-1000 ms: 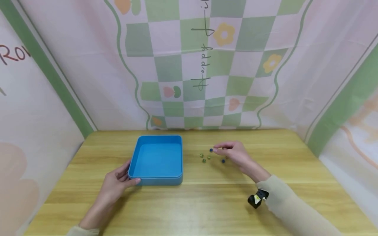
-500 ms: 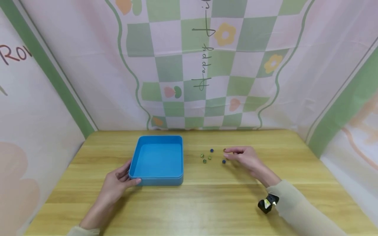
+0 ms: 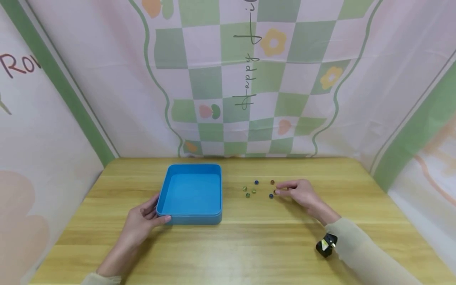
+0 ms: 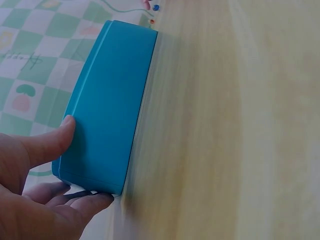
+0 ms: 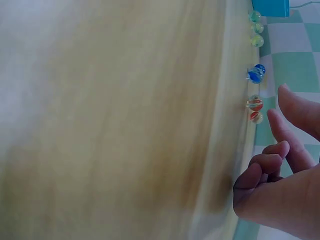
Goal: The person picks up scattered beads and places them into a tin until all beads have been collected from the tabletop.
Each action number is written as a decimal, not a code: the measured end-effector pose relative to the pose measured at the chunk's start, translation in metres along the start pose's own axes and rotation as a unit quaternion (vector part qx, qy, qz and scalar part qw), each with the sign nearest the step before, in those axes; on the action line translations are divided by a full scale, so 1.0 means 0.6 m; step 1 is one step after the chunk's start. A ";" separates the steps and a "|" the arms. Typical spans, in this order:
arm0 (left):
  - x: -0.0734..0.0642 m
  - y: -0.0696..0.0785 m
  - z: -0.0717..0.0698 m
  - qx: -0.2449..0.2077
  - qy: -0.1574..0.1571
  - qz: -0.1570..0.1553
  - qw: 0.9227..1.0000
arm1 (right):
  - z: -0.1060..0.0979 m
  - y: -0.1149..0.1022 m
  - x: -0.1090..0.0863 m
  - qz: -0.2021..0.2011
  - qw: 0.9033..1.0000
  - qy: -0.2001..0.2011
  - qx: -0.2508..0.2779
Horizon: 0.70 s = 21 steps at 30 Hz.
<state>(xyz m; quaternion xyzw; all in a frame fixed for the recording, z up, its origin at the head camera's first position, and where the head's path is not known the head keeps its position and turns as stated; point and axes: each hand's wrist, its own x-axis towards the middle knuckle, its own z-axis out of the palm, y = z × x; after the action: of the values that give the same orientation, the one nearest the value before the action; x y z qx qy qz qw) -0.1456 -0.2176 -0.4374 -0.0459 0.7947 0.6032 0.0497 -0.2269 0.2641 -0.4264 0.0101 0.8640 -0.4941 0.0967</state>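
My left hand (image 3: 137, 223) grips the near left corner of a blue open-topped box (image 3: 189, 219), thumb against its front wall and fingers along the left side. In the left wrist view, the thumb presses near the upper edge of the box wall (image 4: 105, 110). Right of the box lie small glass marbles: three green ones (image 3: 247, 195), a back blue marble (image 3: 256, 182), a front blue marble (image 3: 271, 196) and two reddish marbles (image 3: 272, 182). My right hand (image 3: 301, 194) has thumb and index finger apart, tips right beside the front reddish marble (image 3: 275, 192); the other fingers are curled.
The wooden table (image 3: 221, 253) meets a checkered cloth backdrop (image 3: 235, 130) at its back edge. Cloth walls rise on both sides. A small black device (image 3: 325, 245) is strapped at the right wrist.
The right hand has moved right from the back blue marble, past the back reddish marble, to the front reddish one. Both reddish marbles now show. The left hand and box stay put.
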 end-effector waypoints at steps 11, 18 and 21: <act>0.000 0.001 0.001 -0.002 0.000 0.001 1.000 | 0.011 0.004 0.005 -0.010 1.000 0.010 -0.026; 0.000 0.001 0.001 -0.007 0.006 -0.007 1.000 | 0.011 0.003 0.008 -0.007 0.999 0.017 -0.038; 0.000 0.001 0.001 -0.009 0.005 -0.006 1.000 | 0.011 0.003 0.009 -0.004 0.999 0.018 -0.039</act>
<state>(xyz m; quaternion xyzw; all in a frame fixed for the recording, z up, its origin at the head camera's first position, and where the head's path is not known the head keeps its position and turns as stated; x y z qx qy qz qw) -0.1460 -0.2169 -0.4369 -0.0544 0.7889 0.6102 0.0489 -0.2309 0.2593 -0.4322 0.0118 0.8844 -0.4597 0.0796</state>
